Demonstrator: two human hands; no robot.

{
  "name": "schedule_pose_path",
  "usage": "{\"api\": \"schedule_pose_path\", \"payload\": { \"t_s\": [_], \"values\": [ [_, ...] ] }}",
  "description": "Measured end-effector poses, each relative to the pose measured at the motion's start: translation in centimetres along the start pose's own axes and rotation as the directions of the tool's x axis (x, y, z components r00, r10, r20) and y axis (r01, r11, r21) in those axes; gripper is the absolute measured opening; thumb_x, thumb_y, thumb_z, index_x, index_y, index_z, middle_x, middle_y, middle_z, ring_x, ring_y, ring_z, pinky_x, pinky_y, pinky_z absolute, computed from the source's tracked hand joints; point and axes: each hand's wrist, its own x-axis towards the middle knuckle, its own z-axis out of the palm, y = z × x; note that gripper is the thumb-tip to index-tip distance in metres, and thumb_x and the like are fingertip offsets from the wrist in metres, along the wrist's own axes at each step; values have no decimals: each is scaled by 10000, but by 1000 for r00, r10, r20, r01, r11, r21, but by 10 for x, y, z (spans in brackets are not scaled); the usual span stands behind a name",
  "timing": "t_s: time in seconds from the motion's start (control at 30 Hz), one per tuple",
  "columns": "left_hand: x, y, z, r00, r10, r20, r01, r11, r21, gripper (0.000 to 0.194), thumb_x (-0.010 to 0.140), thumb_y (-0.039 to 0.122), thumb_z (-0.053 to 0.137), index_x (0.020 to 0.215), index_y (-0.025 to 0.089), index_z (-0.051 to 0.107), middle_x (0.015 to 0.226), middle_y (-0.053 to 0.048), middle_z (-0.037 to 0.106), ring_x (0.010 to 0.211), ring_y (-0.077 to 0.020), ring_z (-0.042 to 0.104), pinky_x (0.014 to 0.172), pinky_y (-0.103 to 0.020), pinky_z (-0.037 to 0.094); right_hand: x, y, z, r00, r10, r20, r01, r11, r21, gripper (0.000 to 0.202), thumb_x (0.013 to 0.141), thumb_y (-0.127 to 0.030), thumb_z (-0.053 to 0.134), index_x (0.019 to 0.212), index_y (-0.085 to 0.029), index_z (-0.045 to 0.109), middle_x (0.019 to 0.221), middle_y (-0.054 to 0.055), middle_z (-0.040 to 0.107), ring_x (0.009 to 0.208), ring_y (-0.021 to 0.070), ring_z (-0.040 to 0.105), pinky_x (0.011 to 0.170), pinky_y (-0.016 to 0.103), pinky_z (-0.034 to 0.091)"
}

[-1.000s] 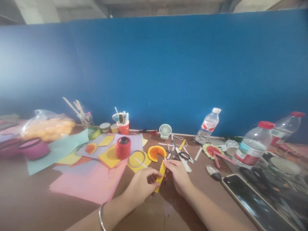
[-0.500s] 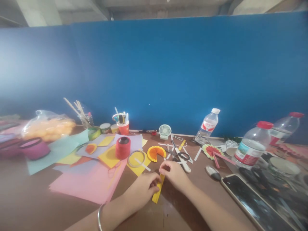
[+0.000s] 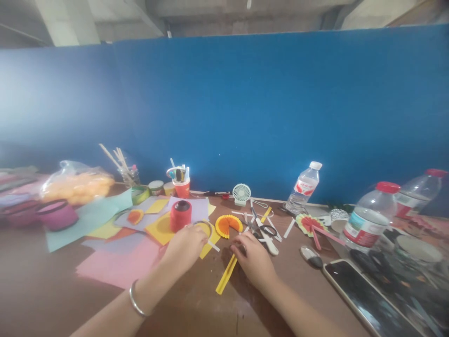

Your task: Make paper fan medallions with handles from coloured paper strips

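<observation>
My right hand (image 3: pixel 255 258) is closed, its fingertips at the upper end of a folded yellow paper strip (image 3: pixel 226 276) that slants toward me on the table. My left hand (image 3: pixel 186 247) reaches forward to a ring-shaped roll of tape (image 3: pixel 209 228), its fingers covering the roll's near left side. Whether they grip the roll is hidden. Under the roll lies a yellow paper sheet (image 3: pixel 206 250) with a white strip (image 3: pixel 213 246) across it. Just beyond my hands sits an orange and yellow pleated paper fan (image 3: pixel 224 226).
A red thread spool (image 3: pixel 180 216) stands on coloured papers to the left. Scissors (image 3: pixel 268 230) and white paper strips lie beyond my right hand, near a small fan (image 3: pixel 241 193). Water bottles (image 3: pixel 370 217) and a phone (image 3: pixel 365 290) are at the right. A blue partition (image 3: pixel 245 103) rises behind.
My left hand has let go of the yellow strip and moved forward and left to the tape roll. My right hand stays by the strip's upper end; more of the strip now shows.
</observation>
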Motion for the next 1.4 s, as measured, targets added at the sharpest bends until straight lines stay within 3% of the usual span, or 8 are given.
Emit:
{"api": "schedule_pose_path", "payload": {
  "t_s": [0.2, 0.5, 0.73, 0.87, 1.0, 1.2, 1.3, 1.4],
  "values": [
    [7, -9, -7, 998, -70, -6, 70, 991, 112, 148, 675, 271, 559, 541, 211, 582, 637, -26, 578, 696, -201, 537, 662, -277, 358, -2, -6, -6, 994, -11, -112, 31, 983, 183, 159, 835, -223, 420, 853, -202, 577, 866, 43, 572, 758, 175, 531, 687, 269, 396],
    [0, 22, -4, 982, 83, -170, -72, 995, 71, 195, 815, 309, 435, 730, 216, 584, 781, -29, 590, 777, -201, 517, 748, -320, 367, 2, -14, -9, 979, 187, -85, -121, 861, 494, 141, 787, -305, 519, 853, -192, 570, 843, 38, 615, 766, 194, 555, 687, 286, 418],
    [-15, 28, 7, 977, 204, -64, -192, 968, 159, 226, 869, 285, 365, 769, 213, 555, 763, -12, 571, 744, -166, 501, 687, -291, 375, 2, -23, 0, 980, 188, 59, -170, 653, 738, 267, 691, -319, 643, 905, -187, 556, 768, 27, 644, 711, 187, 595, 679, 295, 461],
    [-18, 24, 17, 948, 300, -111, -284, 949, 134, 203, 878, 270, 363, 781, 202, 528, 780, -17, 563, 759, -163, 505, 705, -296, 391, 5, -22, 0, 966, 247, 82, -195, 478, 857, 219, 710, -361, 621, 806, -167, 589, 671, 5, 598, 592, 137, 546, 555, 245, 436],
    [-20, 21, 22, 954, 269, -133, -261, 962, 76, 143, 869, 259, 401, 801, 203, 513, 781, -8, 562, 747, -152, 516, 698, -285, 404, 7, -23, -7, 962, 266, 63, -166, 386, 907, 206, 731, -334, 608, 864, -180, 577, 693, 3, 599, 560, 112, 517, 527, 224, 411],
    [-21, 27, 21, 927, 360, -109, -345, 929, 137, 158, 864, 223, 408, 762, 192, 524, 726, -8, 559, 698, -154, 516, 649, -281, 405, 6, -31, -16, 968, 249, 21, -134, 447, 885, 329, 771, -296, 560, 1075, -218, 460, 696, -6, 602, 593, 132, 552, 556, 243, 433],
    [-22, 27, 22, 930, 340, -139, -322, 937, 137, 140, 860, 229, 417, 774, 189, 520, 740, -9, 563, 703, -152, 521, 650, -279, 409, 2, -31, -17, 975, 207, -81, -71, 634, 770, 294, 759, -238, 562, 1045, -226, 494, 792, 13, 612, 670, 149, 568, 587, 254, 450],
    [-23, 26, 23, 923, 341, -177, -314, 936, 160, 112, 856, 235, 432, 799, 186, 515, 750, -10, 562, 711, -152, 519, 657, -286, 406, -3, -30, -15, 979, 58, -195, 56, 845, 532, 220, 747, -226, 580, 967, -220, 593, 886, 40, 606, 729, 163, 570, 624, 261, 464]
  ]
}}
